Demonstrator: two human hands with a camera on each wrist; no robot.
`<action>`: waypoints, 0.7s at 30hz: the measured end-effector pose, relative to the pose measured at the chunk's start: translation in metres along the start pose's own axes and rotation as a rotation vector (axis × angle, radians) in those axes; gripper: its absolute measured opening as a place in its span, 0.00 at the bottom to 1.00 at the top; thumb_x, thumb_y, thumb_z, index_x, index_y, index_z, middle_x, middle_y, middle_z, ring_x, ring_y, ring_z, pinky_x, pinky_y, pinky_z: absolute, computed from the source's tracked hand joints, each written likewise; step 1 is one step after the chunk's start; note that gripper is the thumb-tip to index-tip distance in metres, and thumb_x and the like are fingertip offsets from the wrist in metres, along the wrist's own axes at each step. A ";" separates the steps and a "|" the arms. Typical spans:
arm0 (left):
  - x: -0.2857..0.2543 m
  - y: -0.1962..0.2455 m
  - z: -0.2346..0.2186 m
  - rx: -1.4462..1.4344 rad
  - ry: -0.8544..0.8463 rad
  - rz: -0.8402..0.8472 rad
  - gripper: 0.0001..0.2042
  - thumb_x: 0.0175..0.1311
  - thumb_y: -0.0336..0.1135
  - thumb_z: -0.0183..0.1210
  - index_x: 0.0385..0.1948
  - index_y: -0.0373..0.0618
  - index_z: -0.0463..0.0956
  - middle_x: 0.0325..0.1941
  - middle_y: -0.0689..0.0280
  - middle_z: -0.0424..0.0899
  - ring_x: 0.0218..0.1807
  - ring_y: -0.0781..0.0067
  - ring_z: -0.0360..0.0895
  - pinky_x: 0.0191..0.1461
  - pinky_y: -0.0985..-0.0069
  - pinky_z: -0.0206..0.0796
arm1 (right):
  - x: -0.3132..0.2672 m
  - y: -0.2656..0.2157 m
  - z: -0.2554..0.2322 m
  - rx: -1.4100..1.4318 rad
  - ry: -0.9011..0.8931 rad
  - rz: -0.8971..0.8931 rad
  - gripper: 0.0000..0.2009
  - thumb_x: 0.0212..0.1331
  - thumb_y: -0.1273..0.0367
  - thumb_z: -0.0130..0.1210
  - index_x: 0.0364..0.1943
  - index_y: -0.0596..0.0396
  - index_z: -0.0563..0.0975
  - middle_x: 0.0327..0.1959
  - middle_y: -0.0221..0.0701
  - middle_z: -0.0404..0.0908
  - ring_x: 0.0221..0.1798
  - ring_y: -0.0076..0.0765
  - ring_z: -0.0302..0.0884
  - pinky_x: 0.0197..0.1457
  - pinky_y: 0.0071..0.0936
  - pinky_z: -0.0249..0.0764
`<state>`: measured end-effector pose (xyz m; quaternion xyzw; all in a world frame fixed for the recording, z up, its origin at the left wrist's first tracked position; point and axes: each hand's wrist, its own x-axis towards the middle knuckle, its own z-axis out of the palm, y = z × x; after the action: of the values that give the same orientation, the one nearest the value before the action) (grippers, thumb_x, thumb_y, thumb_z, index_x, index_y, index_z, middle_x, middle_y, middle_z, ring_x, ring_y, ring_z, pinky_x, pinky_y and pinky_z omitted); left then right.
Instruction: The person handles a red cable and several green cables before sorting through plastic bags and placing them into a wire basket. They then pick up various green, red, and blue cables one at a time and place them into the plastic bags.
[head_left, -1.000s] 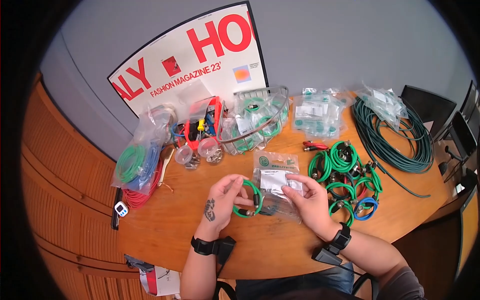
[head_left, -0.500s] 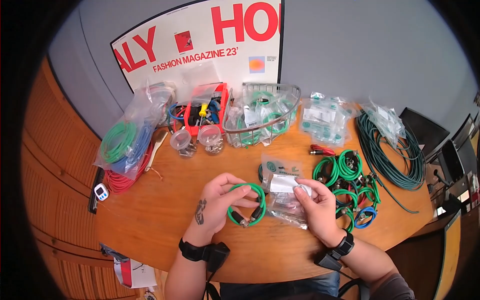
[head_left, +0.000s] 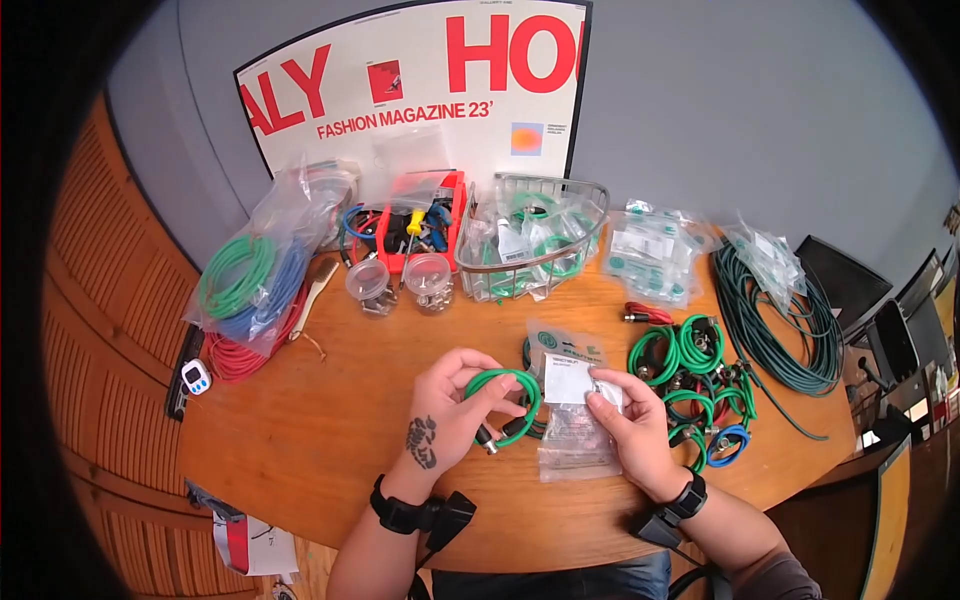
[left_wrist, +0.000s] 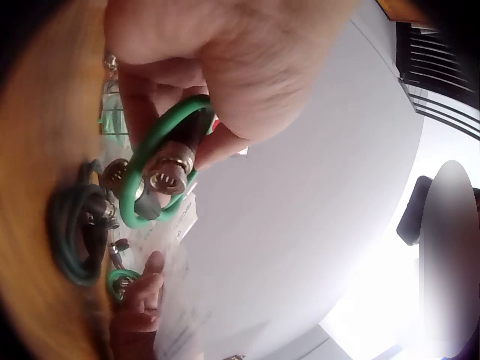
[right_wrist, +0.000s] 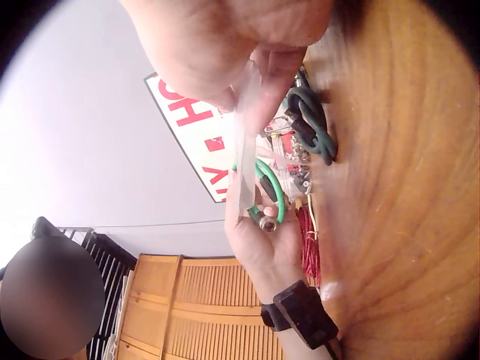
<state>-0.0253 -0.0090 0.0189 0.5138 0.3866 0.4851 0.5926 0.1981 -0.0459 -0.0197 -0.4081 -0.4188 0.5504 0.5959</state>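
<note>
My left hand [head_left: 450, 420] grips a coiled green cable [head_left: 532, 400] with metal connectors, thumb over the loop. In the left wrist view the green cable [left_wrist: 133, 176] hangs from the fingers, its connector facing the camera. My right hand [head_left: 640, 430] pinches a clear plastic bag [head_left: 575, 445] with a white label, between thumb and fingers at its right side. The bag appears edge-on in the right wrist view. A dark coiled cable [right_wrist: 321, 139] lies on the table beyond the bag, mostly hidden by it in the head view.
Coiled green, red and blue cables [head_left: 700, 350] lie to the right, beside a large dark green coil [head_left: 800, 350]. Behind stand a wire basket [head_left: 500, 268], a red bin [head_left: 455, 215], two small jars [head_left: 430, 285] and bagged cables [head_left: 240, 290]. Flat bags [head_left: 650, 255] lie back right.
The head view has shifted. The green coil has turned in my left hand and its connectors now point lower left. The bag in my right hand has tilted and hangs straighter.
</note>
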 end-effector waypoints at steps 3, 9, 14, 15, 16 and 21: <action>-0.002 0.000 0.000 0.029 0.009 0.038 0.08 0.66 0.26 0.58 0.41 0.34 0.71 0.38 0.52 0.85 0.32 0.63 0.87 0.20 0.81 0.74 | -0.001 -0.001 -0.002 -0.020 -0.015 0.055 0.16 0.62 0.77 0.59 0.54 0.59 0.76 0.48 0.29 0.80 0.47 0.17 0.76 0.49 0.16 0.73; -0.002 -0.001 0.002 0.049 0.050 0.048 0.07 0.65 0.26 0.60 0.39 0.33 0.74 0.36 0.53 0.86 0.29 0.68 0.86 0.19 0.82 0.72 | -0.003 -0.003 0.001 -0.177 -0.115 -0.097 0.18 0.61 0.78 0.60 0.56 0.60 0.76 0.53 0.31 0.78 0.53 0.20 0.73 0.54 0.19 0.72; -0.002 0.001 -0.001 0.119 0.051 0.049 0.07 0.64 0.26 0.60 0.39 0.34 0.74 0.35 0.53 0.86 0.24 0.73 0.83 0.18 0.84 0.67 | -0.006 -0.004 0.003 -0.287 -0.163 -0.069 0.19 0.61 0.77 0.60 0.57 0.59 0.75 0.51 0.31 0.79 0.54 0.22 0.74 0.55 0.20 0.71; -0.002 0.002 0.000 0.111 0.057 0.049 0.07 0.64 0.26 0.60 0.39 0.34 0.73 0.35 0.54 0.85 0.24 0.74 0.82 0.18 0.84 0.67 | -0.006 -0.003 0.003 -0.285 -0.161 -0.066 0.19 0.61 0.77 0.60 0.57 0.59 0.75 0.51 0.31 0.79 0.54 0.22 0.74 0.55 0.20 0.71; -0.002 0.002 0.000 0.103 0.064 0.052 0.07 0.64 0.26 0.60 0.39 0.35 0.73 0.35 0.54 0.85 0.23 0.75 0.81 0.18 0.84 0.66 | -0.006 -0.004 0.002 -0.377 -0.210 -0.140 0.20 0.62 0.76 0.61 0.59 0.58 0.74 0.54 0.32 0.78 0.56 0.23 0.72 0.56 0.22 0.71; 0.003 -0.008 -0.004 -0.069 -0.009 -0.047 0.08 0.66 0.27 0.57 0.42 0.36 0.70 0.35 0.53 0.85 0.25 0.73 0.81 0.19 0.83 0.68 | -0.007 -0.009 0.004 -0.417 -0.277 -0.155 0.24 0.64 0.72 0.59 0.65 0.55 0.68 0.62 0.37 0.71 0.61 0.28 0.69 0.59 0.26 0.70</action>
<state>-0.0273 -0.0045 0.0104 0.4858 0.3790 0.4819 0.6230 0.1968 -0.0537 -0.0104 -0.4094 -0.6311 0.4553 0.4762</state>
